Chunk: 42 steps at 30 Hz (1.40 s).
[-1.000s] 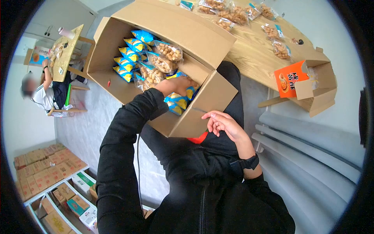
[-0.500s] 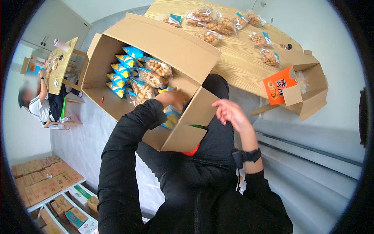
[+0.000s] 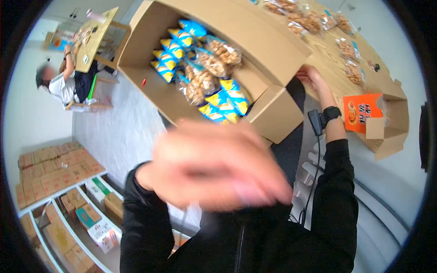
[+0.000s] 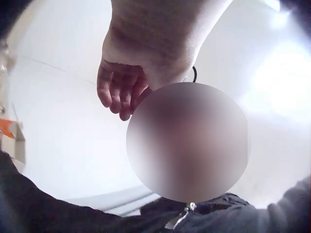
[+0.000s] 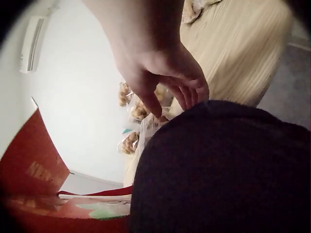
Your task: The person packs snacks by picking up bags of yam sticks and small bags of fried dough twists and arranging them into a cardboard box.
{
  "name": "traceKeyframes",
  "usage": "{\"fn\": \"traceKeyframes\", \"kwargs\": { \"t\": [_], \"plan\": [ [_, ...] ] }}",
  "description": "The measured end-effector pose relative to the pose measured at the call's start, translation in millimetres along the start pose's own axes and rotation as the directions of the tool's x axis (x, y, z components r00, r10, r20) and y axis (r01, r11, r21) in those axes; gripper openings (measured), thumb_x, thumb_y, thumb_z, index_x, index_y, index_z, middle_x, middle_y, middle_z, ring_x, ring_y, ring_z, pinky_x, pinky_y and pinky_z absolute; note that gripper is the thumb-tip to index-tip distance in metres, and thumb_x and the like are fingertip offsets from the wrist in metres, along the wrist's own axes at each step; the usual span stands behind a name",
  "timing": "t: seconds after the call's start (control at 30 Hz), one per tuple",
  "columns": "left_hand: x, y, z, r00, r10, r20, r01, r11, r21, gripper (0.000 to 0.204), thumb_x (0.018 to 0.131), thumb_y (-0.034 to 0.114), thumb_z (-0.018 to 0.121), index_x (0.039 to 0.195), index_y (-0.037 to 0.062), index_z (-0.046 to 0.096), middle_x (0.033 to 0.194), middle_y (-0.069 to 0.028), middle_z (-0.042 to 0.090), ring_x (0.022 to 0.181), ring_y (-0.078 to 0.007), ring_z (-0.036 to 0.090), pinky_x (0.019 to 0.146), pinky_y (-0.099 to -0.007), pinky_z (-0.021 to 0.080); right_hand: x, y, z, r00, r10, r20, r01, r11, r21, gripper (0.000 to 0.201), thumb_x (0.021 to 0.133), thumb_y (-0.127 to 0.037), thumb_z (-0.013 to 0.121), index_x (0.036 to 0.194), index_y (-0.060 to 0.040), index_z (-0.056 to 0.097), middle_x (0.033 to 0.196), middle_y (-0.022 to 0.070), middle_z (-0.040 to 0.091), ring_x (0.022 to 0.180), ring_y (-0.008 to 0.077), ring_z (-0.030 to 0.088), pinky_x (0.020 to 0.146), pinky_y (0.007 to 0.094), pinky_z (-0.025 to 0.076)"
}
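Close to the head camera, my left hand [image 3: 218, 164] is raised and blurred by motion. In the left wrist view its fingers [image 4: 125, 94] hang loosely curled beside my blurred face, and nothing shows in them. My right hand [image 3: 310, 76] reaches past the large carton's flap at the table's edge. Its fingers [image 5: 194, 90] are bent and apart from the thumb in the right wrist view, just above a clear bag [image 5: 147, 127]; a dark knee hides part below. The open cardboard carton [image 3: 259, 84] holds blue-and-yellow snack packets [image 3: 225, 102] and clear bags of brown, nut-like snacks [image 3: 200, 82].
More clear snack bags [image 3: 348, 48] lie on the wooden table [image 3: 325, 68]. An orange printed box [image 3: 362, 109] stands open at the table's right end. Across the room, another person [image 3: 61, 79] sits at a second table [image 3: 98, 48]. Cartons [image 3: 63, 175] fill a shelf at lower left.
My left hand has left the carton and risen close to the head camera. My right hand has moved from beside the carton's near flap forward to the table edge.
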<state>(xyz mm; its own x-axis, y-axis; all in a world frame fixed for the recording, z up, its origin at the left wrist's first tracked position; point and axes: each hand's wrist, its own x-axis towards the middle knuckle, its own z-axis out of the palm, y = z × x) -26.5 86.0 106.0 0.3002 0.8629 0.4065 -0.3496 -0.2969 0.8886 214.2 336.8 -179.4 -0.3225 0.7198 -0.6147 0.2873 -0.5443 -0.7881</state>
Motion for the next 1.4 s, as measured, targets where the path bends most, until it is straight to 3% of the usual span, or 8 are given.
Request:
{"fn": "traceKeyframes", "kwargs": {
  "t": [0.03,0.1,0.17,0.27,0.57,0.8,1.17,1.4],
  "plan": [
    [4.9,-0.6,19.9,0.985,0.172,-0.01,-0.172,0.984,-0.048,0.014,0.076,0.005,0.045,0.066,-0.0011,0.051,0.056,-0.0123,0.054,0.049,-0.0198,0.051,0.049,-0.0327,0.046,3.1,-5.0,4.2,1.0,0.005,0.015,-0.005,1.0,0.013,0.034,0.08,-0.031,0.036,0.098,-0.0039,0.046,0.085,0.0087,0.053,0.071,0.0167,0.052,0.063,0.0266,0.044],
    [1.3,-6.8,47.7,0.923,0.373,-0.096,-0.385,0.889,-0.249,0.016,0.074,0.008,0.048,0.08,-0.0065,0.051,0.072,-0.0183,0.049,0.063,-0.0285,0.049,0.055,-0.0328,0.04,-14.0,-26.3,31.0,0.99,-0.017,-0.138,0.018,1.0,0.007,0.028,0.078,-0.025,0.038,0.088,-0.0025,0.052,0.078,0.0089,0.055,0.067,0.0173,0.053,0.061,0.0272,0.044],
    [-9.5,-5.2,53.0,0.921,0.366,-0.131,-0.388,0.889,-0.242,0.016,0.074,0.008,0.048,0.08,-0.0065,0.051,0.072,-0.0181,0.049,0.062,-0.0283,0.049,0.055,-0.0326,0.04,-3.5,-23.7,33.0,0.988,0.002,-0.152,0.002,1.0,0.022,0.026,0.078,-0.024,0.04,0.088,-0.0022,0.051,0.077,0.0086,0.055,0.065,0.0168,0.054,0.057,0.0255,0.046],
    [-11.7,-12.7,61.9,0.919,0.351,-0.177,-0.387,0.887,-0.253,0.016,0.074,0.008,0.049,0.079,-0.0063,0.051,0.07,-0.0174,0.049,0.062,-0.0277,0.049,0.054,-0.032,0.04,3.5,-19.3,35.5,0.992,-0.006,-0.126,0.04,0.961,0.273,0.026,0.078,-0.024,0.043,0.093,-0.0031,0.049,0.079,0.0076,0.055,0.066,0.0174,0.053,0.058,0.0262,0.045],
    [-28.0,-12.5,69.7,0.919,0.313,-0.241,-0.374,0.885,-0.277,0.015,0.073,0.009,0.05,0.077,-0.0057,0.05,0.065,-0.0152,0.049,0.059,-0.0258,0.049,0.052,-0.0302,0.04,-5.4,-17.6,39.3,0.96,-0.054,-0.273,0.149,0.927,0.343,0.021,0.078,-0.018,0.043,0.095,-0.0056,0.048,0.085,0.0059,0.053,0.073,0.016,0.051,0.062,0.0269,0.044],
    [-24.0,-25.0,95.5,0.918,0.307,-0.252,-0.374,0.882,-0.287,0.015,0.072,0.01,0.051,0.076,-0.0053,0.05,0.062,-0.0135,0.048,0.058,-0.0243,0.049,0.05,-0.0287,0.039,10.5,-4.0,8.8,0.957,-0.159,-0.243,0.228,0.93,0.288,0.013,0.078,-0.008,0.04,0.088,-0.004,0.047,0.083,0.0058,0.052,0.075,0.0156,0.051,0.064,0.0276,0.044],
    [-36.7,-21.8,111.0,0.922,0.277,-0.27,-0.353,0.889,-0.292,0.016,0.071,0.011,0.052,0.073,-0.0046,0.049,0.056,-0.0109,0.047,0.055,-0.022,0.049,0.048,-0.0265,0.039,15.2,16.0,-24.4,0.929,-0.25,-0.274,0.347,0.848,0.402,0.011,0.078,-0.003,0.039,0.088,0.0016,0.043,0.084,0.0115,0.049,0.078,0.0225,0.051,0.073,0.0346,0.045],
    [-45.9,-18.5,117.2,0.916,0.27,-0.296,-0.356,0.888,-0.292,0.016,0.071,0.011,0.053,0.072,-0.0042,0.049,0.052,-0.0092,0.047,0.053,-0.0205,0.05,0.046,-0.025,0.039,-3.3,12.6,-32.5,0.894,-0.205,-0.398,0.373,0.834,0.407,0.012,0.078,-0.005,0.041,0.088,0.0022,0.043,0.082,0.0109,0.05,0.076,0.0217,0.051,0.073,0.0348,0.045]
  ]
}}
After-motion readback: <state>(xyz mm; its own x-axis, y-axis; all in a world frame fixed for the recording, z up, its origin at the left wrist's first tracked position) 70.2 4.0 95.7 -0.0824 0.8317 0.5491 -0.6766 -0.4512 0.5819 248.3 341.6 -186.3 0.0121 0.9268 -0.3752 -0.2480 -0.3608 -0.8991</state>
